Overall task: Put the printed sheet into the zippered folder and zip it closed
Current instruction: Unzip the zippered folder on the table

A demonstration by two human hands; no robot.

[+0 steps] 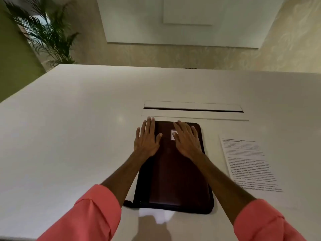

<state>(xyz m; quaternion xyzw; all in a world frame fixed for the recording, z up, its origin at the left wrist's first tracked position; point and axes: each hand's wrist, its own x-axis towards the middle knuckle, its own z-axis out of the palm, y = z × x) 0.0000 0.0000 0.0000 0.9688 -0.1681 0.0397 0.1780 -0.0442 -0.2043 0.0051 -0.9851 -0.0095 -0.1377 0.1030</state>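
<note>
Currently at the opening step: the table (69,136) carries the folder (173,180) near its near edge, apparently zipped. The sheet (248,162) lies flat just right of it, not yet inside. Left hand (146,141) and right hand (187,141) rest on the folder's far end, fingers straight, gripping nothing. Next, probably: pinch the pull (127,203) at the folder's near-left corner and unzip.

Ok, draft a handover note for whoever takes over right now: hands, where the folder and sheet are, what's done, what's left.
Left hand: open, flat across the far left edge of the zippered folder.
Right hand: open, flat on the folder's far end.
The folder lies closed on the white table, with its pull tab at the near left corner.
Printed sheet: flat on the table to the right of the folder, not touching it.
Done: nothing yet.
Left: open the folder, put the sheet in, zip it closed.
</note>
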